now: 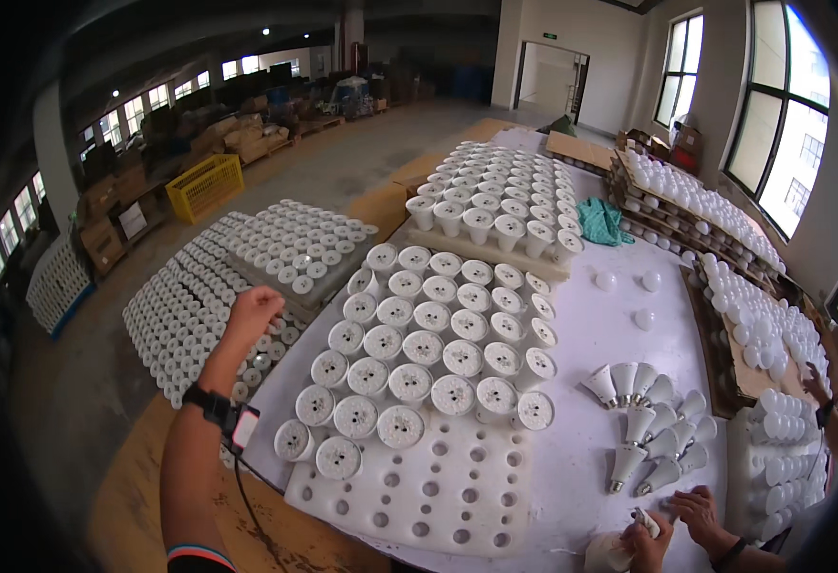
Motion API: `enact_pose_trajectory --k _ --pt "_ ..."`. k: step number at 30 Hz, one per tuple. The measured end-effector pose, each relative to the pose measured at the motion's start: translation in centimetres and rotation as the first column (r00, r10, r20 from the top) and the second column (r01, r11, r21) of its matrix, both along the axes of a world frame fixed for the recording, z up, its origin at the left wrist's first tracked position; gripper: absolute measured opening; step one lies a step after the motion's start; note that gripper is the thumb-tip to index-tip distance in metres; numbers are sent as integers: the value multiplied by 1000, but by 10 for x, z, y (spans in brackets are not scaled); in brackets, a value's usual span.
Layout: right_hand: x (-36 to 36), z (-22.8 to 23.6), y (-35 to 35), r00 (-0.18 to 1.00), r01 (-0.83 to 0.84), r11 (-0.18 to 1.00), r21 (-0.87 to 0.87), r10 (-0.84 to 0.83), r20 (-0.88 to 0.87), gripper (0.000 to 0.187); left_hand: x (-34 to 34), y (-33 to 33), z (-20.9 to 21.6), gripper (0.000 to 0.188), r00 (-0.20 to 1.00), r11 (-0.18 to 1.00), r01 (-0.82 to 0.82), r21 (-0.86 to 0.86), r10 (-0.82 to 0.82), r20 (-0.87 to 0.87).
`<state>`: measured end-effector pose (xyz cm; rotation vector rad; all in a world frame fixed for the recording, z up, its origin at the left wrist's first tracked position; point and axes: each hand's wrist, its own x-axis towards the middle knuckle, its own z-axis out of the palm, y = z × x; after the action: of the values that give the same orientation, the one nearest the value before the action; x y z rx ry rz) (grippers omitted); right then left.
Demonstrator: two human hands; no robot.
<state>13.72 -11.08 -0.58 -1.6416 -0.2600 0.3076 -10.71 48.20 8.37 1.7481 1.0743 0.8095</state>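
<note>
The person's left hand [257, 313] hangs beyond the left edge of the worktop [596, 334], in front of rows of white cups, its fingers drawn into a narrow curl; whether something small is inside them cannot be told. A black strap [211, 405] with a small pale device [245, 427] circles that wrist. Which of the hands at the right, if any, is the person's own right hand cannot be told, nor how that one stands.

The nearest cups on the worktop [424, 347] stand upright in rows on a white foam board [448, 511] along the left edge. They are matte white and round, wider at the top, each mouth showing a pale speckled disc with small dark spots. Bare round holes show at the board's near end. More cups [495, 191] fill a second board toward the far edge.

Toward the near right corner lies a loose cluster of cone-shaped white lamp bodies [662, 439] with metal ends. Just below it, one hand [650, 546] pinches a white object, and another [698, 516] rests beside it. Round white bulbs [753, 320] crowd the boards along the right edge, near a third hand [813, 384]. A green cloth [602, 222] lies crumpled farther back.
</note>
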Motion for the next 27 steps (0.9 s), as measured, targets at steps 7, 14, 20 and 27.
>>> enact_pose_trajectory --k 7,14,20,27 --pt "23 5 29 940 178 969 -174 -219 -260 30 126 153 -76 23 888 952 224 209 -111 -446" --pt "23 6 41 899 187 949 -252 -269 -345 19 202 202 -122 47 827 916 401 -2 -363 -430" --pt "26 4 45 949 125 967 -223 -182 -259 20 200 193 -135 34 899 906 404 -127 -419 -127" --pt "23 7 42 955 131 981 -145 -164 -248 22 187 200 -128 15 914 921 345 183 -285 -287"
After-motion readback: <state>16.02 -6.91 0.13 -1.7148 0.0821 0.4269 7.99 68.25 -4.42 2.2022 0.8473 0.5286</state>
